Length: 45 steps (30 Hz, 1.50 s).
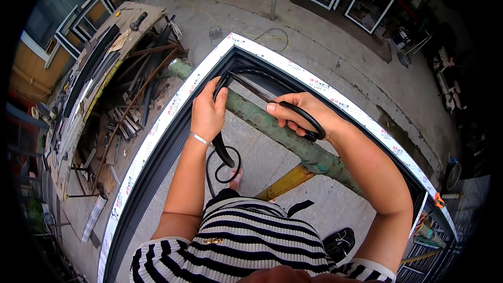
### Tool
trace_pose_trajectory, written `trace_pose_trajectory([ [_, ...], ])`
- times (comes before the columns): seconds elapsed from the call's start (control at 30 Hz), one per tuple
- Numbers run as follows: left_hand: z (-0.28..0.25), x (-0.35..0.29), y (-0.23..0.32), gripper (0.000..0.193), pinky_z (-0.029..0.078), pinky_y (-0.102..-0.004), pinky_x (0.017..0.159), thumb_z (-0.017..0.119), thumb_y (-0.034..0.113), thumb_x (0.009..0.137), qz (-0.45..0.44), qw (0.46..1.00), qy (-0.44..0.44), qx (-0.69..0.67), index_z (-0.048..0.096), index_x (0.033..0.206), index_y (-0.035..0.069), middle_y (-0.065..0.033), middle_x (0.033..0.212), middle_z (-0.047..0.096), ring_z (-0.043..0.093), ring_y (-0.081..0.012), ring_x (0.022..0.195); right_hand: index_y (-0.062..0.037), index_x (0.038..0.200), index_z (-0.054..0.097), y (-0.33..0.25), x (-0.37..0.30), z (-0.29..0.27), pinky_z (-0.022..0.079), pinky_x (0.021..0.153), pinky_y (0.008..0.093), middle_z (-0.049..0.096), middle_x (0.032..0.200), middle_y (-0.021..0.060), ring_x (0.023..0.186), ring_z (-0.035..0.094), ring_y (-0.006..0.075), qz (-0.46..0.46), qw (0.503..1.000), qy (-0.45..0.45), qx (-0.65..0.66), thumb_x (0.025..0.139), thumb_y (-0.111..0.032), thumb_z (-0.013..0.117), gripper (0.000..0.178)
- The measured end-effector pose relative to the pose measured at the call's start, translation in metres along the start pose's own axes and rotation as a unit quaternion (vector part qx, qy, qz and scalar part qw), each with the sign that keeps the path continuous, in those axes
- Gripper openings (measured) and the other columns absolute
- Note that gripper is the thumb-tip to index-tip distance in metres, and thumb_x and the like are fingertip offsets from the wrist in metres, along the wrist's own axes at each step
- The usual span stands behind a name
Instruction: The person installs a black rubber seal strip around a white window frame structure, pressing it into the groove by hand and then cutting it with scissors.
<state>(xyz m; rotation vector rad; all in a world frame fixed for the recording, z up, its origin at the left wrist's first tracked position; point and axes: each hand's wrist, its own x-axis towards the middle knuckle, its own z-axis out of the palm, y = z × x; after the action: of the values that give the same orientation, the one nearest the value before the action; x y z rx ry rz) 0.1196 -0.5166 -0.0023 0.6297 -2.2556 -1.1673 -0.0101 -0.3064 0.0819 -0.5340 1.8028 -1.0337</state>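
My left hand [208, 107] is closed round a black rubber sealing strip [222, 149] at the inside corner of a large window frame [262, 54]. Below that hand the strip hangs down and curls into a loose loop, while another length runs along the frame's inner channel. In my right hand [304, 112] is a pair of scissors with a big black loop handle [309, 117]. Their narrow metal blades [254, 89] point left toward the strip beside my left fingertips. My fingers partly hide the grip and the strip.
Under the frame runs a green, worn pipe [262, 118] with a yellow leg [285, 182]. A cluttered workbench [126, 26] stands to the left, with scraps beneath it. Glazed frames [371, 4] lean at the far right. An orange clamp-like tool [439, 199] sits on the frame's right end.
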Motion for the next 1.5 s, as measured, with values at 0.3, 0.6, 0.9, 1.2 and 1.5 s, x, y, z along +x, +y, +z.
trace_pose_trajectory([
  [0.3, -0.033, -0.021, 0.010, 0.038, 0.038, -0.0223, 0.044, 0.056, 0.023, 0.103, -0.131, 0.969, -0.117, -0.174, 0.058, 0.132, -0.002, 0.0017, 0.063, 0.049, 0.043, -0.0060, 0.048, -0.0039, 0.115, 0.072, -0.002, -0.022, -0.002, 0.038, 0.046, 0.0214, 0.059, 0.073, -0.0010, 0.053, 0.048, 0.0055, 0.019, 0.998, -0.030, -0.051, 0.084, -0.057, 0.075, 0.062],
  [0.6, -0.045, -0.032, 0.003, 0.039, 0.039, -0.0220, 0.044, 0.060, 0.024, 0.102, -0.138, 0.959, -0.135, -0.206, 0.060, 0.131, -0.001, 0.0017, 0.063, 0.050, 0.046, -0.0056, 0.051, -0.0044, 0.105, 0.072, -0.002, -0.031, 0.003, 0.037, 0.045, 0.0213, 0.059, 0.072, -0.0018, 0.051, 0.048, 0.0051, 0.035, 0.997, -0.050, -0.053, 0.087, -0.057, 0.071, 0.055],
  [0.9, -0.053, -0.059, -0.005, 0.040, 0.042, -0.0204, 0.050, 0.062, 0.022, 0.101, -0.140, 0.940, -0.173, -0.258, 0.059, 0.131, -0.004, -0.0048, 0.077, 0.066, 0.051, -0.0065, 0.054, -0.0034, 0.103, 0.070, 0.000, -0.052, 0.013, 0.042, 0.045, 0.0214, 0.059, 0.074, 0.0002, 0.052, 0.050, 0.0059, 0.059, 0.994, -0.070, -0.058, 0.084, -0.062, 0.073, 0.062],
  [1.2, -0.050, -0.079, -0.009, 0.042, 0.040, -0.0200, 0.053, 0.063, 0.024, 0.100, -0.129, 0.932, -0.184, -0.283, 0.060, 0.132, -0.002, -0.0058, 0.084, 0.068, 0.049, -0.0060, 0.058, -0.0019, 0.104, 0.068, 0.004, -0.072, 0.026, 0.043, 0.046, 0.0212, 0.059, 0.077, 0.0016, 0.056, 0.050, 0.0057, 0.075, 0.994, -0.070, -0.045, 0.086, -0.059, 0.073, 0.060],
  [1.5, -0.034, -0.102, -0.007, 0.042, 0.042, -0.0203, 0.055, 0.064, 0.021, 0.100, -0.096, 0.961, -0.127, -0.225, 0.060, 0.135, -0.001, -0.0026, 0.084, 0.070, 0.051, -0.0035, 0.061, -0.0056, 0.104, 0.067, 0.001, -0.086, 0.045, 0.042, 0.045, 0.0199, 0.060, 0.074, -0.0003, 0.052, 0.050, 0.0054, 0.087, 0.993, -0.043, -0.062, 0.088, -0.059, 0.071, 0.056],
])
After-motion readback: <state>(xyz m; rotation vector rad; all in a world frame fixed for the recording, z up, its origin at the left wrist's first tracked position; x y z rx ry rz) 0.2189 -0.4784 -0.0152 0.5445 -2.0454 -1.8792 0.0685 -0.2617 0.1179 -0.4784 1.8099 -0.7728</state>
